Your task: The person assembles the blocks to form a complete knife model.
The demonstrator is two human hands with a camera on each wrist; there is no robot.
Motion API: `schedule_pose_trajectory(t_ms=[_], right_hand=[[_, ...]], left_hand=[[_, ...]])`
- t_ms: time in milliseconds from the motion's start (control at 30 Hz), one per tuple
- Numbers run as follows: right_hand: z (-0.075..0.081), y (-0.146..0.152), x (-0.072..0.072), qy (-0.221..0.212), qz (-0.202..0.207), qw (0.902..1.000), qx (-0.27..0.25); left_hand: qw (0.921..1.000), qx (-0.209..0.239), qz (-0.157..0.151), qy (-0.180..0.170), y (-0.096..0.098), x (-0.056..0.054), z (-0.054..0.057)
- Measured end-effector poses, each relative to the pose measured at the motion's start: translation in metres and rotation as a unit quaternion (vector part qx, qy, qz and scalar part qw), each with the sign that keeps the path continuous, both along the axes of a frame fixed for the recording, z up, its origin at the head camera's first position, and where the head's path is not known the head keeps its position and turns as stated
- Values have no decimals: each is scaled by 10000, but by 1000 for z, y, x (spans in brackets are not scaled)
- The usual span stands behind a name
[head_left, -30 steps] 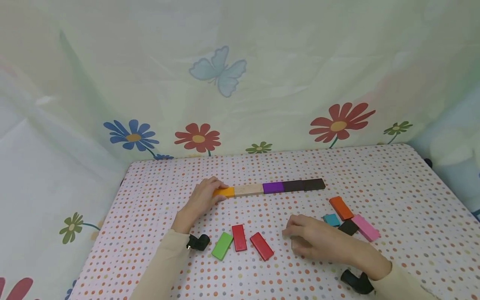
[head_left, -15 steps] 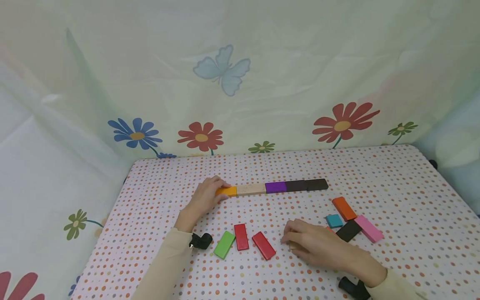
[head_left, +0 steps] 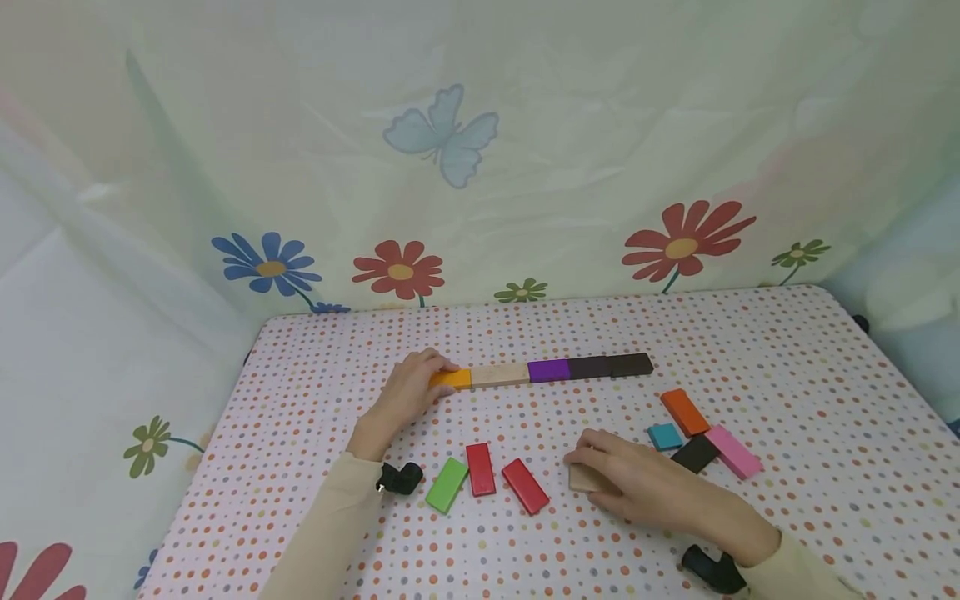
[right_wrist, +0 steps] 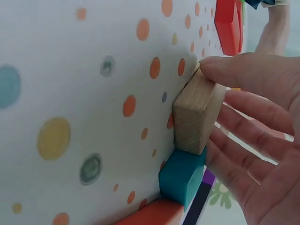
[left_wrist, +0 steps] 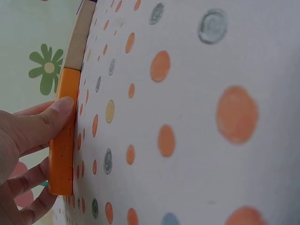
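Note:
My left hand (head_left: 408, 392) pinches a yellow-orange block (left_wrist: 63, 150), the leftmost of a straight row across the table. Along the row to its right lie a plain wood block (head_left: 498, 375), a purple block (head_left: 549, 371) and two dark brown blocks (head_left: 630, 365). Nearer the front, my right hand (head_left: 637, 483) grips another plain wood block (right_wrist: 190, 115), thumb on one long side and fingers along the other. Its far part is hidden by the hand in the head view. In the right wrist view a teal block (right_wrist: 180, 176) sits right against its end.
Between my forearms lie a green block (head_left: 447, 485) and two red blocks (head_left: 480, 469). Right of my right hand are an orange block (head_left: 684, 412), a dark block (head_left: 696, 453) and a pink block (head_left: 733, 451). The dotted tabletop (head_left: 840, 517) meets a flowered curtain (head_left: 562, 167).
My right hand has shifted slightly over the front blocks, and the wood block now shows more clearly in its grasp. The left hand stays on the yellow-orange block. The head view swayed a little.

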State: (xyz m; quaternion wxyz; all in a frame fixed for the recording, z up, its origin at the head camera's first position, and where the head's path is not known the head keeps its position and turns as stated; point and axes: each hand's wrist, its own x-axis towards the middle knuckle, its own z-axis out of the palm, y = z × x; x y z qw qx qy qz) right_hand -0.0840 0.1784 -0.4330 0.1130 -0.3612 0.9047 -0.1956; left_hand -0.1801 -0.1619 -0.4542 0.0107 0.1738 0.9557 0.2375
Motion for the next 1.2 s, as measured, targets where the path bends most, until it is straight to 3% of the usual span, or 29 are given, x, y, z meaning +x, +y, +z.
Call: schedule_pose_trajectory(t_ms=[433, 733, 867, 1200], right_hand=[[5, -8, -8, 134, 394, 9991, 72], [13, -14, -31, -440, 366, 9964, -626], [15, -14, -48, 16, 357, 9963, -777], [9, -18, -91, 931, -42, 9943, -510]], left_hand=[[10000, -1, 40, 9, -1, -1, 3], [10000, 51, -26, 36, -1, -2, 1], [10000, 40, -41, 27, -1, -3, 0], [10000, 29, -15, -16, -1, -2, -1]])
